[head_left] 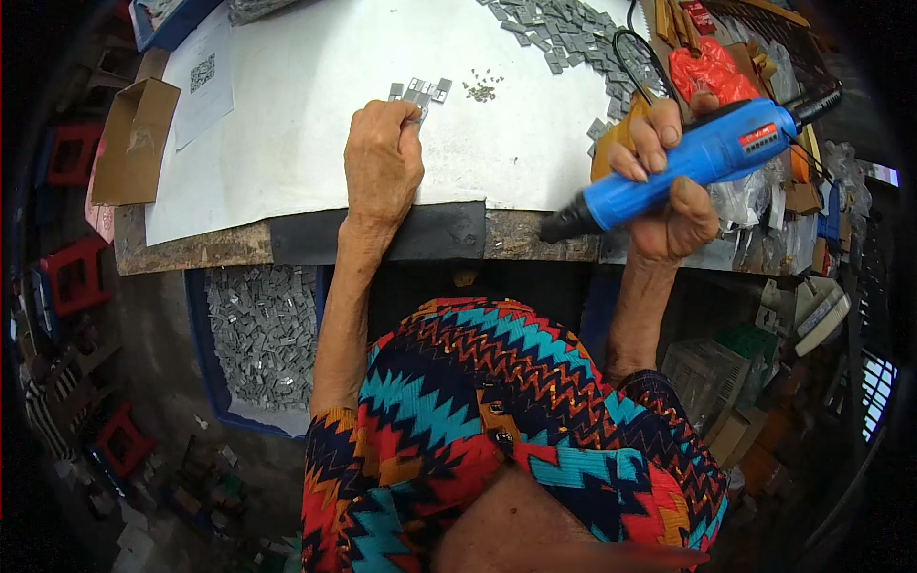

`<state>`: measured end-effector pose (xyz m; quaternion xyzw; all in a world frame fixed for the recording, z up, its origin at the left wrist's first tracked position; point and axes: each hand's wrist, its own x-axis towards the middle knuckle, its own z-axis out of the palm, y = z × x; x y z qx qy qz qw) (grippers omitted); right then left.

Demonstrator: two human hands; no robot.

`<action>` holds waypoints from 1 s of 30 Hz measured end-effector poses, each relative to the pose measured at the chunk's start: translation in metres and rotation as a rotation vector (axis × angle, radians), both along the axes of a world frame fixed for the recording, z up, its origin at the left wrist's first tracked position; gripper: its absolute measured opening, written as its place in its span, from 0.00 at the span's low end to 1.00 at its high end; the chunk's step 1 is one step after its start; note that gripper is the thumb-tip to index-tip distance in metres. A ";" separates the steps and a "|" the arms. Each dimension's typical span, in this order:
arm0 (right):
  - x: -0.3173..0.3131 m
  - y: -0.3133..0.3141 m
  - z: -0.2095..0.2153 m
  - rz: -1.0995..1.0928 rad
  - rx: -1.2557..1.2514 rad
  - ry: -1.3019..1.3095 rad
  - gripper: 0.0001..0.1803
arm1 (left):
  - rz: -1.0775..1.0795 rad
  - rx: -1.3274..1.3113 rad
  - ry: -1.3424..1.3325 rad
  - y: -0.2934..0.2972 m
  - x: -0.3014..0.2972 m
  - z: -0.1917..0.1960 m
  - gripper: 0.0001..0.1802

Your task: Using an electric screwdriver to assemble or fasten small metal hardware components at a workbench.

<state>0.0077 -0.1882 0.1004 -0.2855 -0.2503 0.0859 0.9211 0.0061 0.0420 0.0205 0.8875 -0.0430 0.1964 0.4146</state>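
The two hands are well apart over the workbench, which is covered by a white sheet (287,143). The right hand (673,186) is wrapped around a blue power tool (678,170), held aslant with its black nose toward the lower left, near the bench's front edge, and its other black end toward the upper right. The left hand (384,158) rests on the sheet, fingers curled, its fingertips at a small group of grey pieces (441,91) (whether it pinches one, I cannot tell, since the hand hides the spot). Just right of that group lies a loose heap of tiny screws (482,91). More grey parts (559,33) spread across the upper right of the sheet, near a red plastic bag (712,72). An open cardboard box (136,143) stands at the left, and below the bench a blue bin (205,372) holds many similar parts.
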 end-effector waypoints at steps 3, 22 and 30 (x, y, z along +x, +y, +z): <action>0.014 0.008 0.008 -0.002 -0.073 -0.014 0.32 | 0.006 0.014 -0.040 0.001 -0.005 0.000 0.07; 0.083 0.074 -0.003 -0.929 -0.534 -0.153 0.09 | -0.050 0.055 -0.095 -0.007 -0.008 -0.005 0.07; 0.080 0.065 0.001 -0.943 -0.428 -0.116 0.10 | -0.058 0.023 -0.121 -0.011 -0.004 -0.003 0.08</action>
